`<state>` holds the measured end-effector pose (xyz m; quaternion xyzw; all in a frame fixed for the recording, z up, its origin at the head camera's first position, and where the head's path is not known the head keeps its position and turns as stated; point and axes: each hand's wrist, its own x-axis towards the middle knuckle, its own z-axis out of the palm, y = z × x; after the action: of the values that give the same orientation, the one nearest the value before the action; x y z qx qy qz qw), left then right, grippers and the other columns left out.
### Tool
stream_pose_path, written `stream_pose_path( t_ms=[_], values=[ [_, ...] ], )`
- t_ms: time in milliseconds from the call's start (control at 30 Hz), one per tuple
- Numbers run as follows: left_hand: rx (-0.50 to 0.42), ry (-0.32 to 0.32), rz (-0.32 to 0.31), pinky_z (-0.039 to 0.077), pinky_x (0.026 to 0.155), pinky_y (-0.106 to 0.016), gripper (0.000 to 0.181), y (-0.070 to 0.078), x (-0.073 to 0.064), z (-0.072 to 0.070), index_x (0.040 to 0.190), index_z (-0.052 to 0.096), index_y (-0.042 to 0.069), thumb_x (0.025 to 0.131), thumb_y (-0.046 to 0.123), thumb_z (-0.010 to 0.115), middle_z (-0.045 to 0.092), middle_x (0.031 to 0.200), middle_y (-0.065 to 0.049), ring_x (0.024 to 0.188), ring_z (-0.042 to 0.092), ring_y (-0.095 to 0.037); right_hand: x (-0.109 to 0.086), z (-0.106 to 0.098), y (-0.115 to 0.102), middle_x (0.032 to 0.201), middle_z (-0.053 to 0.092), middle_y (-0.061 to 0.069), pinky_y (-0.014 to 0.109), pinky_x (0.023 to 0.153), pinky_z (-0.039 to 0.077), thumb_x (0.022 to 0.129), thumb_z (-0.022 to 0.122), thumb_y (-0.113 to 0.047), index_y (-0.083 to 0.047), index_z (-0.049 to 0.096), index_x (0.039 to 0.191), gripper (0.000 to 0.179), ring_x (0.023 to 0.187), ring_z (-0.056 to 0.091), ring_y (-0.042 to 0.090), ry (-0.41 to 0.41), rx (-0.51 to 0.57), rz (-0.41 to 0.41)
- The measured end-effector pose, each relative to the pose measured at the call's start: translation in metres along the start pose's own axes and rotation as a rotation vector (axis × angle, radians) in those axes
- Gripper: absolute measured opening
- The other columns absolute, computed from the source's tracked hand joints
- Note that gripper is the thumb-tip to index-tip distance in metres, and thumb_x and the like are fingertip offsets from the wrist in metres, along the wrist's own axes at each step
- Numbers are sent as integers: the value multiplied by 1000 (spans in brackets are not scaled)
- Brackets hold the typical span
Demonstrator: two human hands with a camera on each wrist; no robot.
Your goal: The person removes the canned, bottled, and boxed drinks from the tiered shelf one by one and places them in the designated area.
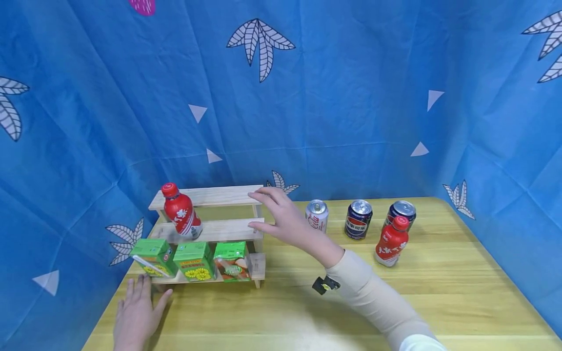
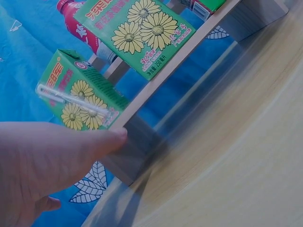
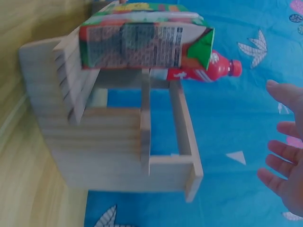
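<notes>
A small three-step wooden rack [image 1: 224, 196] stands on the table's left side. Its middle step bears a red bottle [image 1: 181, 213]. Along the bottom step are two green drink cartons with yellow flowers [image 1: 151, 257] [image 1: 197, 262] and a green-and-brown carton [image 1: 232, 263]. My left hand [image 1: 137, 314] lies by the rack's front left corner, fingers extended; its thumb [image 2: 106, 142] is at the end of the bottom step in the left wrist view. Over the rack's right end is my right hand [image 1: 283, 214], fingers spread and holding nothing; the right wrist view shows it apart from the rack.
Right of the rack stand a white-and-red cola can [image 1: 317, 214], a dark blue can [image 1: 358, 220], another dark can [image 1: 403, 209] and, in front of that one, a second red bottle [image 1: 391, 243]. Blue cloth [image 1: 333, 97] hangs behind and at both sides of the table [image 1: 307, 302].
</notes>
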<state>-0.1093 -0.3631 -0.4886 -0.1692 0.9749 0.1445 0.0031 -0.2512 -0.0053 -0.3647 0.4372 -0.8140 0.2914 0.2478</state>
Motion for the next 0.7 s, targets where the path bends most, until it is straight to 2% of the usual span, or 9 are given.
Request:
stream_pose_path(
  t_ms=[200, 367, 700],
  values=[
    [3, 7, 2, 6, 114, -73, 97, -1, 0, 0, 151, 14, -11, 95, 65, 40, 9, 155, -36, 147, 0, -50, 17, 11, -14, 137, 51, 7, 39, 110, 46, 86, 72, -40, -15, 49, 141, 64, 128, 48, 21, -38, 20, 2],
    [6, 2, 5, 6, 114, -73, 98, -1, 1, 0, 151, 13, -10, 95, 65, 39, 8, 156, -36, 147, 0, -50, 27, 18, -24, 140, 50, 5, 37, 106, 49, 86, 72, -42, -18, 48, 142, 65, 131, 47, 20, -56, 49, 37],
    [-2, 13, 13, 8, 114, -73, 96, 0, -2, 0, 150, 14, -11, 96, 63, 41, 10, 155, -37, 147, -1, -49, 48, 30, -49, 145, 45, 4, 37, 109, 48, 87, 69, -48, -22, 44, 145, 68, 135, 44, 19, -112, 90, 134]
  ],
)
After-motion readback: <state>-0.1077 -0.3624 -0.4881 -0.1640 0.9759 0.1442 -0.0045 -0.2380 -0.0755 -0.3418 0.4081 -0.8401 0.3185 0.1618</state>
